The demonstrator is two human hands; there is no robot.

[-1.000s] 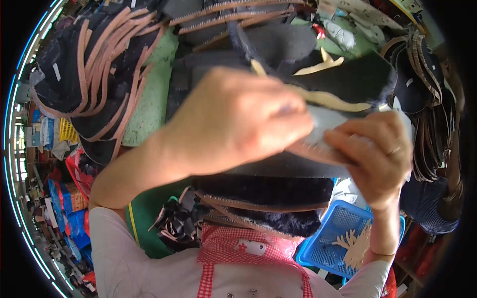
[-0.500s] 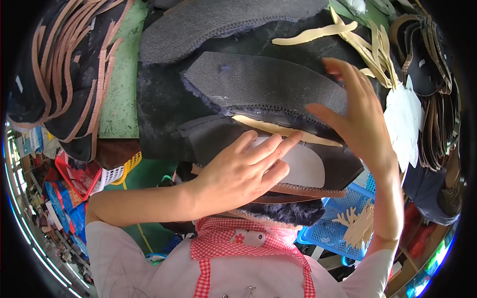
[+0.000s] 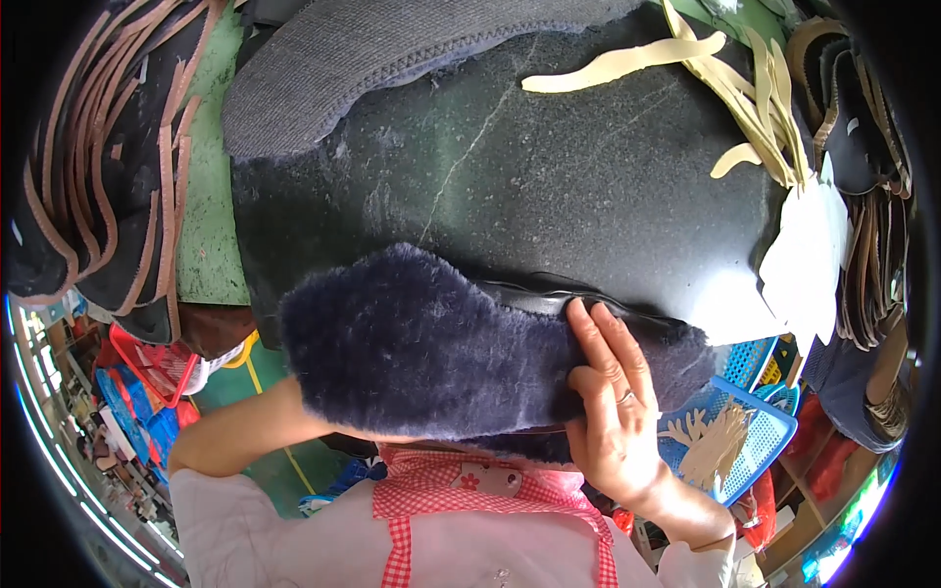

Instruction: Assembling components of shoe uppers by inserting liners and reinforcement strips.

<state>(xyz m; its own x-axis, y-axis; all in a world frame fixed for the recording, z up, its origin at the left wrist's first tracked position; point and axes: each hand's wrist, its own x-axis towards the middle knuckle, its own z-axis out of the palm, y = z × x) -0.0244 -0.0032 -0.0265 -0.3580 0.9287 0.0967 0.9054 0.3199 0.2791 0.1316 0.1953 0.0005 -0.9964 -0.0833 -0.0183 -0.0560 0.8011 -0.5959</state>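
A dark navy fleece piece [image 3: 402, 343] lies fur side up over the near edge of the black work surface. Along its far edge runs a thin, folded strip of black leather-like material [image 3: 539, 294]. My right hand [image 3: 618, 412], with a ring on one finger, is closed on the right part of this piece; two fingertips press together on the seam where fur and black strip meet. My left forearm [image 3: 255, 421] reaches beneath the fleece from the left. The left hand and its fingers are hidden under the fur.
A grey woven-backed piece [image 3: 392, 69] lies at the far side of the black slab [image 3: 549, 176]. Cream strips [image 3: 627, 64] and white sheets [image 3: 809, 255] are at the right. Brown-edged black pieces [image 3: 108, 167] hang at the left. Blue baskets [image 3: 774, 431] and a red basket [image 3: 152, 367] stand below.
The grey-backed piece and black leather part with the cream strip between them have been turned over and drawn nearer; fur now faces up. The left hand went underneath, and the right came down onto the edge.
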